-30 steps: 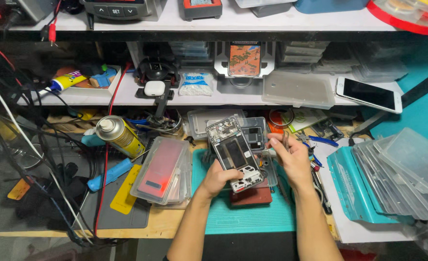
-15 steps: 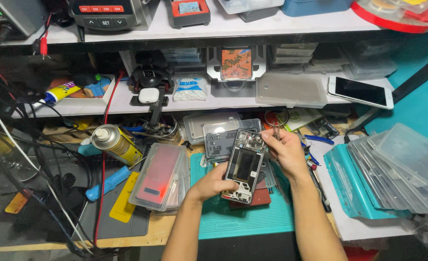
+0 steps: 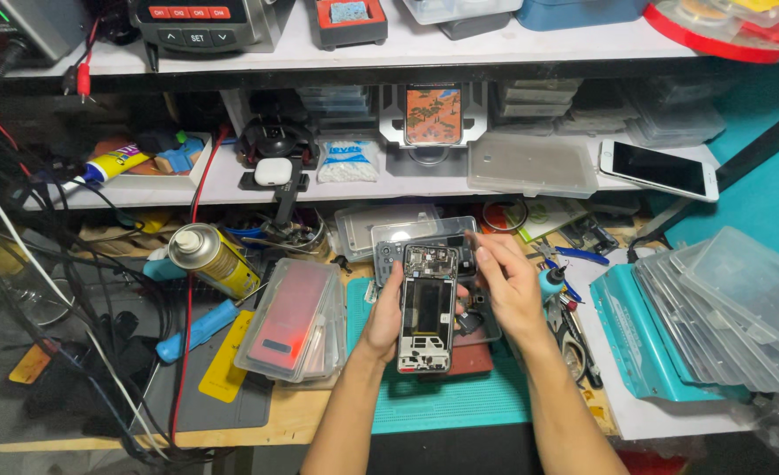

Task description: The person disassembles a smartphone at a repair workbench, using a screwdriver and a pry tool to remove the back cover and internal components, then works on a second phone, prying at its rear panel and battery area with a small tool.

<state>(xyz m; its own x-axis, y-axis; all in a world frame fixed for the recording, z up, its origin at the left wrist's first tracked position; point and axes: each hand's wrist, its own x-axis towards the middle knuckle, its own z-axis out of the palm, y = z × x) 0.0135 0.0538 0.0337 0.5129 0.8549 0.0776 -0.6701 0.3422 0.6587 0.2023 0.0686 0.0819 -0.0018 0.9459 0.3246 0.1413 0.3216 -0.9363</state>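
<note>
My left hand grips an opened phone by its left edge and holds it upright over the teal mat. The phone's back is off, so its boards and dark battery show. My right hand is at the phone's upper right corner, fingertips pinched close to the top edge. Whether they hold a small part or tool I cannot tell. Under the phone lie a clear plastic tray and a dark red piece.
A clear case with a red phone back lies left of the mat, beside a yellow spray can and a blue tool. Stacked clear lids on a teal box fill the right. A white phone rests on the shelf. Cables hang at left.
The opened phone has turned from tilted to upright in my left hand. My right hand has come in from the right to its top right corner.
</note>
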